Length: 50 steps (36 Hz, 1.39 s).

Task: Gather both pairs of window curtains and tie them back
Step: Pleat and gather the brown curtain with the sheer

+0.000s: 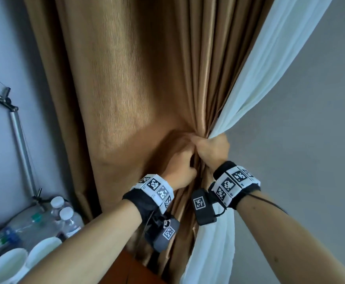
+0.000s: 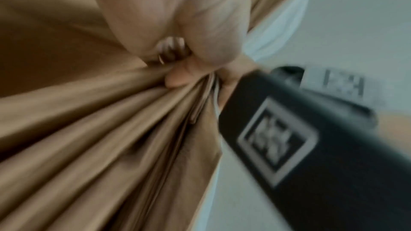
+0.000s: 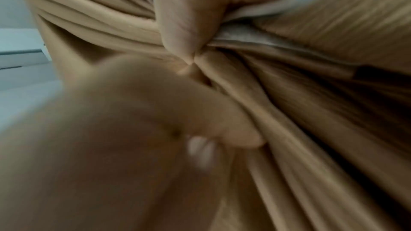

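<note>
A tan curtain [image 1: 136,78] hangs in the middle of the head view, with a white sheer curtain [image 1: 259,68] slanting down from the upper right. Both are drawn into one bunch at waist height. My right hand [image 1: 213,149] grips that bunch, with the sheer [image 3: 255,17] and the tan folds [image 3: 289,111] under its thumb [image 3: 184,24]. My left hand [image 1: 177,165] sits just to its left, fingers curled into the tan folds [image 2: 89,129]. The left palm [image 2: 177,15] presses on the cloth. Both wrist views are blurred. No tie-back is visible.
Water bottles [image 1: 67,218] and white cups [image 1: 7,265] stand at the lower left under a metal lamp arm [image 1: 22,148]. A brown wooden top [image 1: 138,269] lies below the curtains. A bare grey wall [image 1: 311,140] fills the right.
</note>
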Available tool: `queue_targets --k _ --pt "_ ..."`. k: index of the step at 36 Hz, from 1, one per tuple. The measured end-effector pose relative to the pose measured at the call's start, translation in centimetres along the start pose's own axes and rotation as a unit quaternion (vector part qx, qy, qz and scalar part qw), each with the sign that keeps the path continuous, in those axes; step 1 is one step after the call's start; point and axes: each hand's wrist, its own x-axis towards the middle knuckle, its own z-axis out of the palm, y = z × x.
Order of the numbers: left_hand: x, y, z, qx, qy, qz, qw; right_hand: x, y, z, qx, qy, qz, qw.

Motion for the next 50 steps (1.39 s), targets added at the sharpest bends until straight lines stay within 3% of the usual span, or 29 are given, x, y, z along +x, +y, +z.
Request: queue_targets --k 5,7,9,12,16,18,21,24,28,31,39,45,50 --pt "1.4 -0.8 -2.8 -0.039 -0.03 0.042 0.998 0.5 -0.2 -0.3 -0.019 0.01 -0.009 1.0" --pt "2.1 -1.2 -4.2 -0.108 -0.004 0.041 0.993 0.6 -0.1 -0.5 -0.018 0.009 -0.014 1.0" --pt "2.5 -1.7 -5.8 -0.154 0.087 0.03 0.984 0.8 0.0 -0.9 -0.014 0.006 -0.011 1.0" --pt "2.7 -3.2 -8.5 -0.086 0.291 0.001 0.953 1.2 0.1 -1.5 -0.002 -0.007 0.004 1.0" --pt "2.4 -5.5 -11.7 0.032 0.526 -0.053 0.848 1.4 0.2 -1.8 0.009 -0.022 0.006 1.0" --pt "2.2 -6.0 -12.8 0.026 0.572 -0.128 0.81 1.4 0.1 -1.7 0.014 -0.028 0.003 1.0" --pt "2.0 -5.9 -13.5 -0.121 0.501 -0.193 0.835 1.4 0.1 -1.4 0.018 -0.035 0.005 0.999" --pt "2.4 -5.5 -12.6 -0.276 0.375 -0.119 0.877 1.3 0.0 -1.0 0.026 -0.035 0.001 0.999" --pt "3.5 -4.2 -9.3 -0.279 0.25 -0.05 0.926 0.8 -0.3 -0.4 0.041 -0.053 -0.001 0.998" --pt "4.8 -2.8 -7.2 -0.245 0.184 -0.068 0.949 0.1 -0.5 -0.2 0.061 -0.066 -0.019 0.996" --pt "5.6 -1.3 -6.7 -0.231 0.203 -0.158 0.938 0.8 0.3 -1.7 0.085 -0.058 -0.018 0.995" --pt "2.3 0.4 -7.2 -0.288 0.041 -0.108 0.951 1.4 0.3 -1.3 0.071 -0.05 -0.031 0.996" --pt "2.7 1.0 -6.3 -0.214 0.103 -0.144 0.961 0.9 0.3 -0.6 0.093 -0.091 -0.031 0.991"
